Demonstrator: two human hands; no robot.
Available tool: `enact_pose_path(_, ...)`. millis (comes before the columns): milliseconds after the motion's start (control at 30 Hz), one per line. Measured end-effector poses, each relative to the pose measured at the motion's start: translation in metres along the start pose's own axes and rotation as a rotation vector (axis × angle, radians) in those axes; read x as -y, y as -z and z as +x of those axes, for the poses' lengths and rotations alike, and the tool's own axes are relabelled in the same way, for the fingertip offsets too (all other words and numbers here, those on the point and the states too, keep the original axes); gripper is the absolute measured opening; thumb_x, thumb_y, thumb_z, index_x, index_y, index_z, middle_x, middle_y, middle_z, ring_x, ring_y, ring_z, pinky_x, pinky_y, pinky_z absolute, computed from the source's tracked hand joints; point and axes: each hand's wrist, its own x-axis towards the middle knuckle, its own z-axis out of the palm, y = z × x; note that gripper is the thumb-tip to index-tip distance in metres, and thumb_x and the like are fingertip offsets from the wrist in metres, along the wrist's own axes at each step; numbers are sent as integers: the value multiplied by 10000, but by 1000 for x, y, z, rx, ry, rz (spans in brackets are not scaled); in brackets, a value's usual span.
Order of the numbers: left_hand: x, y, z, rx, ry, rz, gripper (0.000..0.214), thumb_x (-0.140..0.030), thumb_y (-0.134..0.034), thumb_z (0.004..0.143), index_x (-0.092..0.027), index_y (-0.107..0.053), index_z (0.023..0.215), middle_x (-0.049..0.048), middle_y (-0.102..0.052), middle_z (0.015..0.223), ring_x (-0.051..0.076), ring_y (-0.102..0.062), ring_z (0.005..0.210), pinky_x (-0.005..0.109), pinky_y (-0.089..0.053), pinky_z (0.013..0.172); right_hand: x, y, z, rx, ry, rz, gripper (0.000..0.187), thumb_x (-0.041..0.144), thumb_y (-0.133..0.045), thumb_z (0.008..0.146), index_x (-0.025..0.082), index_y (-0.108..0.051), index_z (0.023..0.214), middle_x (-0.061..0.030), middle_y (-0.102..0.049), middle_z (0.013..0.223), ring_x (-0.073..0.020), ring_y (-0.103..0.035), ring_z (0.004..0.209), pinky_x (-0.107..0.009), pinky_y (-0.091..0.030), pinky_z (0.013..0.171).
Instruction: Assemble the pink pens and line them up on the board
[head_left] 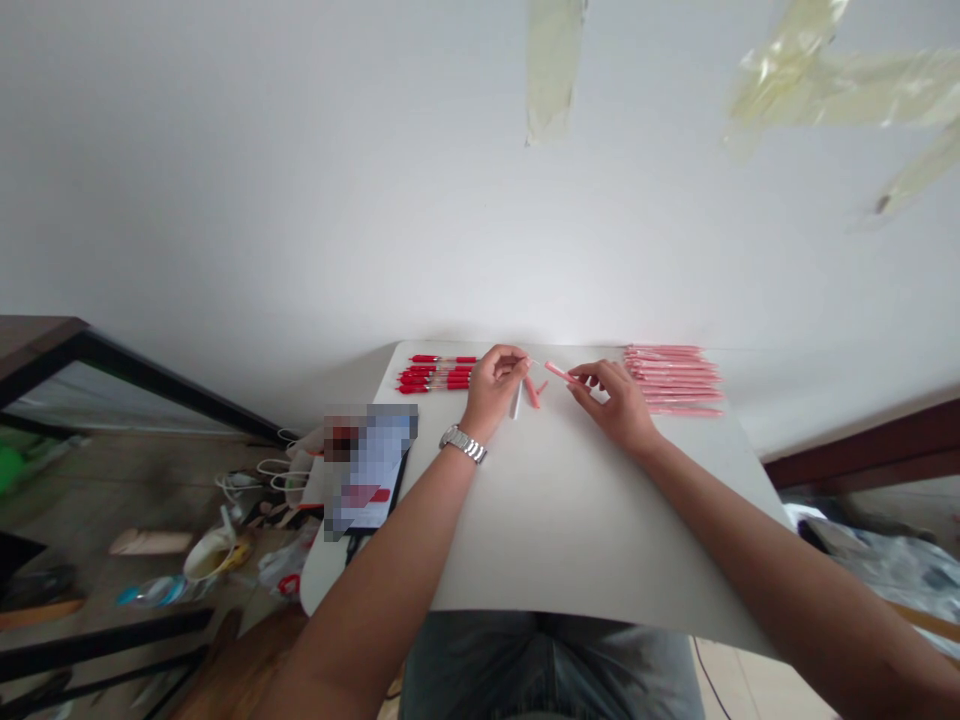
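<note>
My left hand (499, 380), with a metal watch (463, 443) on its wrist, is closed in a pinch on a thin white stick (534, 361), which looks like a pen refill. Facing it, my right hand (611, 395) grips a pink pen barrel (556, 371) between thumb and fingers. The barrel's end points at the stick, with a small gap between them. Just below my left fingers lie a white tube (516, 401), a pink pen part (532, 392) and a smaller pink piece (543, 386). The left hand partly covers the red pens.
Several red pens (435, 378) lie at the back left of the white table (555, 520). Several pink pens (675, 380) in clear wrapping lie at the back right. A phone or tablet (375, 470), blurred out, rests at the left edge. A wall (480, 220) rises behind.
</note>
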Motion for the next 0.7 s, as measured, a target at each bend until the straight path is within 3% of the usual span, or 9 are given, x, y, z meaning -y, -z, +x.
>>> enact_pose_path(300, 0, -1, -1, 29, 12, 1, 203, -339, -775, 868, -193, -661, 953, 42, -729, 970, 159, -722, 910, 288, -563, 858, -1, 0, 0, 28, 12, -2, 112, 288, -641, 980, 259, -678, 1081, -45, -678, 886, -233, -610, 847, -400, -500, 749)
enact_pose_path(567, -6, -2, -4, 119, 28, -24, 240, -388, -746, 903, -192, -622, 966, 6, -708, 907, 115, -703, 613, 265, -546, 658, -1, -1, 0, 32, 26, -5, 103, 283, -643, 978, 261, -676, 1073, -41, -671, 873, -231, -611, 843, -392, -503, 751)
enact_pose_path(700, -8, -2, -5, 151, 39, -12, 259, -405, -751, 898, -186, -628, 962, 9, -711, 926, 106, -696, 586, 250, -534, 614, -1, -1, 0, 31, 28, -3, 109, 290, -639, 982, 261, -678, 1078, -43, -668, 879, -232, -610, 845, -392, -502, 750)
